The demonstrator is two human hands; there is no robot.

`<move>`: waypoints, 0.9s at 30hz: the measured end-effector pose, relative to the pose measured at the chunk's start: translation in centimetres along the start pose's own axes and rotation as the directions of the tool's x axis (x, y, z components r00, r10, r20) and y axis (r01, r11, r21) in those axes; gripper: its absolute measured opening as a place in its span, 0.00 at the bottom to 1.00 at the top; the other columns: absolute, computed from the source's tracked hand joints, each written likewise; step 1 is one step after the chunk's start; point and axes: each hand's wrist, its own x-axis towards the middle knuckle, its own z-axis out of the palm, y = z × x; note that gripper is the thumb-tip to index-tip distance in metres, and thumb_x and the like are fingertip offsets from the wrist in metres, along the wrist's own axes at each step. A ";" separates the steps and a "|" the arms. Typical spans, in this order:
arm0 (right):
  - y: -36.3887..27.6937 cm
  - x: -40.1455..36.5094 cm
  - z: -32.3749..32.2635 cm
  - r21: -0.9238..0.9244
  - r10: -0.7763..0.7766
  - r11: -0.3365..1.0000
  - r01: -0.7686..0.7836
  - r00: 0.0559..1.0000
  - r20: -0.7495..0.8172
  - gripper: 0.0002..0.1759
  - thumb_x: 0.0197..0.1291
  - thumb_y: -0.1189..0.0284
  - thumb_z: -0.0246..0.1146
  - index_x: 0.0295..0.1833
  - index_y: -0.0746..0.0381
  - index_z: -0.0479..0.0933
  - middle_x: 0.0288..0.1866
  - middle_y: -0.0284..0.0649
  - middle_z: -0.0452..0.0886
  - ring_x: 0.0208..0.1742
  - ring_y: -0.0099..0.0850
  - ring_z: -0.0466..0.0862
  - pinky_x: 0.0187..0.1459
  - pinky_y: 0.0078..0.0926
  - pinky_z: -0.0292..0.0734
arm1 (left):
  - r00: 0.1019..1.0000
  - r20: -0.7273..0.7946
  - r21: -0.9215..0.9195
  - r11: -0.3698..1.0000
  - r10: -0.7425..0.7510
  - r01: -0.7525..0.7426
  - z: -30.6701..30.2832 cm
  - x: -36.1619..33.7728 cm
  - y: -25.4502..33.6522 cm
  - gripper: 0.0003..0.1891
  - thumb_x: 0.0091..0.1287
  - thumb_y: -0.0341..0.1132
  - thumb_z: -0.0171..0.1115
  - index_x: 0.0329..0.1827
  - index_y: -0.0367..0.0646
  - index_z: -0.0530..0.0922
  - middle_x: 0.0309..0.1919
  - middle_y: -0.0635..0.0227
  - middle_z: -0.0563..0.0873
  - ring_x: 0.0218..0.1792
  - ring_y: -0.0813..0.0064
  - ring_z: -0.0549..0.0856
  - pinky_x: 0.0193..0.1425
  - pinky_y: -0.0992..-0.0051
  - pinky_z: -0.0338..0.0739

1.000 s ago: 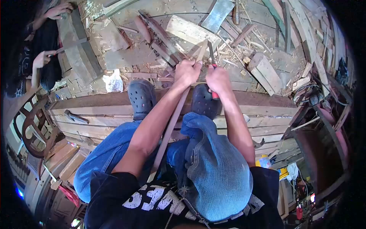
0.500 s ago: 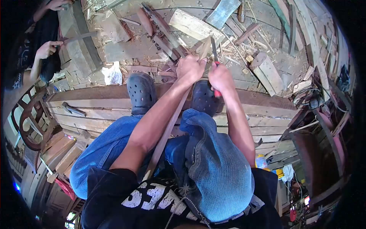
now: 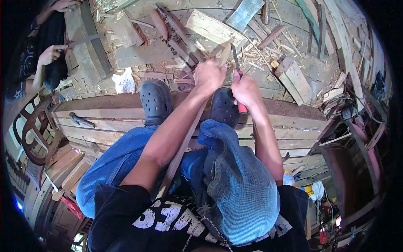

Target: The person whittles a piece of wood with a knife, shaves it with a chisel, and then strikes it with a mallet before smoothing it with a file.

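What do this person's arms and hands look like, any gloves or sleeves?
Both arms are bare below the short sleeves of a black T-shirt with white lettering on the chest. The left hand and right hand are ungloved, and no watch or wristband shows.

Matt smooth wood strip (image 3: 181, 151); knife (image 3: 235, 62): metal blade, glossy red plastic handle.

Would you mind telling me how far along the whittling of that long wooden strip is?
Shavings already litter the floor, so some cutting looks done. In hand: the left hand grips the wooden strip near its tip while the right hand holds a red-handled knife against it. How much trimming remains cannot be told.
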 end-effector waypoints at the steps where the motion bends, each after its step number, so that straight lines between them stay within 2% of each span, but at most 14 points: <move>1: 0.0 0.6 0.2 0.001 -0.001 1.000 0.001 1.000 0.001 0.28 0.70 0.61 0.46 0.32 0.75 0.78 0.20 0.55 0.81 0.23 0.43 0.86 0.34 0.40 0.82 | 1.000 -0.001 0.002 1.000 0.000 0.000 0.1 0.1 0.0 0.18 0.59 0.47 0.66 0.47 0.47 0.86 0.35 0.45 0.86 0.42 0.49 0.86 0.50 0.59 0.80; 4: -0.5 2.0 0.1 -0.178 -0.104 0.980 0.093 0.993 -0.054 0.27 0.69 0.61 0.46 0.30 0.73 0.80 0.22 0.55 0.82 0.33 0.49 0.86 0.46 0.39 0.80 | 1.000 -0.018 0.086 0.996 0.000 0.002 0.2 0.0 0.4 0.19 0.60 0.46 0.66 0.48 0.44 0.85 0.35 0.45 0.86 0.41 0.50 0.86 0.49 0.58 0.80; 7: -0.9 1.8 -0.3 -0.119 -0.017 0.993 0.016 1.000 -0.007 0.28 0.69 0.60 0.46 0.31 0.72 0.80 0.26 0.57 0.82 0.34 0.50 0.86 0.47 0.40 0.80 | 0.999 -0.029 0.108 0.994 -0.016 0.019 0.3 -0.5 0.7 0.20 0.60 0.46 0.66 0.49 0.41 0.84 0.35 0.46 0.86 0.40 0.50 0.87 0.49 0.58 0.80; 8: 1.2 3.5 1.0 -0.169 -0.060 0.985 0.045 0.995 -0.081 0.27 0.69 0.58 0.46 0.34 0.70 0.81 0.28 0.56 0.83 0.34 0.48 0.86 0.47 0.40 0.80 | 0.999 -0.037 0.111 0.994 -0.004 0.008 0.3 -0.6 0.7 0.19 0.60 0.46 0.65 0.48 0.41 0.84 0.36 0.46 0.86 0.40 0.50 0.87 0.49 0.58 0.80; 9: 0.6 3.2 0.7 -0.171 -0.062 0.984 0.046 0.994 -0.092 0.27 0.69 0.58 0.46 0.34 0.70 0.81 0.28 0.56 0.83 0.34 0.48 0.86 0.47 0.40 0.80 | 0.999 -0.051 0.114 0.994 0.010 -0.004 0.2 -0.4 0.7 0.19 0.61 0.45 0.65 0.47 0.40 0.84 0.36 0.46 0.86 0.40 0.50 0.87 0.49 0.58 0.80; 11: -1.2 1.7 0.9 -0.080 0.000 0.997 0.000 1.000 -0.002 0.26 0.68 0.56 0.48 0.37 0.68 0.82 0.30 0.56 0.84 0.37 0.46 0.87 0.48 0.40 0.80 | 0.998 -0.034 0.136 0.989 0.061 -0.056 0.4 -0.3 0.3 0.18 0.61 0.45 0.65 0.46 0.40 0.85 0.35 0.44 0.86 0.40 0.48 0.86 0.49 0.58 0.80; 12: -1.0 2.0 1.8 -0.163 -0.106 0.983 0.090 0.990 -0.093 0.26 0.66 0.53 0.50 0.38 0.65 0.83 0.29 0.55 0.84 0.37 0.46 0.87 0.48 0.38 0.80 | 0.998 -0.038 0.134 0.990 0.048 -0.042 0.1 -0.6 0.5 0.18 0.61 0.46 0.65 0.45 0.40 0.85 0.34 0.43 0.86 0.40 0.48 0.86 0.49 0.57 0.80; 15: -0.3 2.2 1.5 -0.152 -0.049 0.988 0.036 0.995 -0.083 0.28 0.65 0.51 0.52 0.37 0.66 0.83 0.29 0.54 0.84 0.39 0.45 0.87 0.48 0.38 0.80 | 0.994 -0.071 0.130 0.989 0.082 -0.072 0.7 -0.7 0.2 0.18 0.60 0.46 0.65 0.44 0.40 0.85 0.32 0.43 0.85 0.39 0.47 0.86 0.48 0.56 0.80; 16: -0.3 2.4 1.9 -0.084 -0.041 0.996 0.034 0.996 -0.080 0.27 0.64 0.51 0.54 0.35 0.65 0.84 0.28 0.53 0.84 0.38 0.45 0.87 0.48 0.38 0.81 | 0.995 -0.072 0.148 0.987 0.076 -0.065 0.6 -0.8 0.4 0.18 0.61 0.46 0.65 0.42 0.39 0.85 0.33 0.44 0.86 0.40 0.48 0.86 0.48 0.57 0.80; 19: -1.0 1.6 1.3 -0.090 -0.013 0.996 0.004 0.995 -0.098 0.27 0.64 0.51 0.54 0.34 0.66 0.84 0.28 0.53 0.84 0.38 0.44 0.87 0.48 0.38 0.81 | 0.994 -0.067 0.187 0.980 0.080 -0.067 0.5 -0.6 0.3 0.19 0.62 0.47 0.63 0.39 0.37 0.85 0.36 0.44 0.86 0.41 0.48 0.86 0.50 0.57 0.80; 21: -0.2 2.4 1.8 -0.095 -0.051 0.995 0.040 0.992 -0.113 0.29 0.64 0.51 0.53 0.34 0.67 0.84 0.29 0.54 0.84 0.36 0.45 0.87 0.47 0.37 0.81 | 0.997 -0.048 0.154 0.987 0.061 -0.053 0.4 -0.7 0.3 0.20 0.62 0.49 0.63 0.38 0.37 0.84 0.36 0.44 0.86 0.43 0.48 0.86 0.50 0.58 0.80; 23: -1.3 1.5 0.6 -0.212 -0.069 0.974 0.074 0.997 0.031 0.29 0.63 0.51 0.53 0.37 0.68 0.84 0.32 0.55 0.84 0.39 0.46 0.87 0.49 0.37 0.81 | 0.995 -0.078 0.177 0.983 0.055 -0.040 0.2 -1.1 0.7 0.20 0.62 0.49 0.64 0.37 0.36 0.85 0.35 0.44 0.86 0.42 0.48 0.86 0.49 0.58 0.80; 24: -0.5 1.8 1.0 -0.232 -0.162 0.963 0.136 0.982 -0.098 0.29 0.63 0.51 0.53 0.38 0.69 0.83 0.32 0.56 0.84 0.39 0.46 0.87 0.49 0.38 0.81 | 0.995 -0.076 0.175 0.984 0.057 -0.043 0.6 -0.6 0.2 0.20 0.62 0.49 0.64 0.37 0.36 0.85 0.35 0.43 0.86 0.42 0.48 0.86 0.49 0.58 0.81; 27: -0.1 1.5 1.1 -0.253 -0.217 0.954 0.164 0.955 -0.201 0.28 0.63 0.52 0.53 0.39 0.69 0.83 0.34 0.56 0.84 0.42 0.46 0.86 0.50 0.37 0.80 | 0.997 -0.063 0.179 0.983 0.054 -0.042 0.5 -0.1 0.3 0.21 0.61 0.49 0.65 0.36 0.35 0.85 0.35 0.43 0.85 0.41 0.48 0.86 0.48 0.58 0.81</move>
